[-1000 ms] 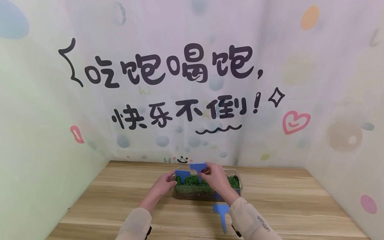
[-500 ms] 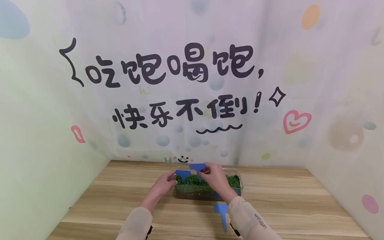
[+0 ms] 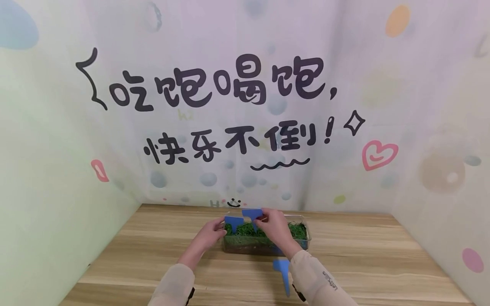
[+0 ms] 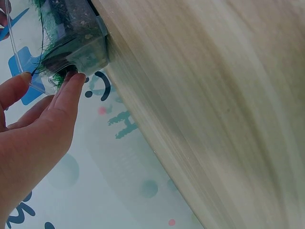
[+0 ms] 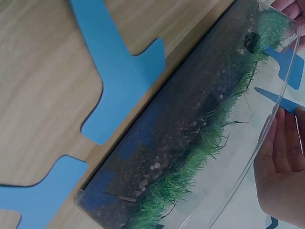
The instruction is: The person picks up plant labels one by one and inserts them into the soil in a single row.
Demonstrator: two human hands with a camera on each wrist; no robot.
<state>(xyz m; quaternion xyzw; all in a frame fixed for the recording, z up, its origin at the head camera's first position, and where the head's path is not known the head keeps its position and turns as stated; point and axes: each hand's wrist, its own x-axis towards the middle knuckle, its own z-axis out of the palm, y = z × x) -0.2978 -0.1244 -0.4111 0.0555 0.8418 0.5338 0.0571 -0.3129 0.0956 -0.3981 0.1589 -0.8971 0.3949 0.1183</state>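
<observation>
A clear plastic box (image 3: 245, 250) holds dark soil topped with green grass (image 3: 298, 230). My left hand (image 3: 208, 234) grips the box's left end, thumb at the rim and fingers against the end wall. Close to those fingertips a blue T-shaped plant label (image 3: 234, 222) stands in the grass. My right hand (image 3: 276, 228) pinches another blue plant label (image 3: 251, 213) above the box, just right of the standing one. In the right wrist view the pointed tip of this pinched label (image 5: 274, 96) is bare and hangs over the grass.
On the wooden table (image 3: 153, 246) in front of the box lies a blue plant label (image 5: 119, 76). A second one (image 5: 47, 191) lies beside it in the right wrist view. A printed cloth wall (image 3: 245, 182) rises behind the table.
Both hands hold nearly the same places. The right sleeve has shifted slightly left, while the pinched label stays over the grass.
</observation>
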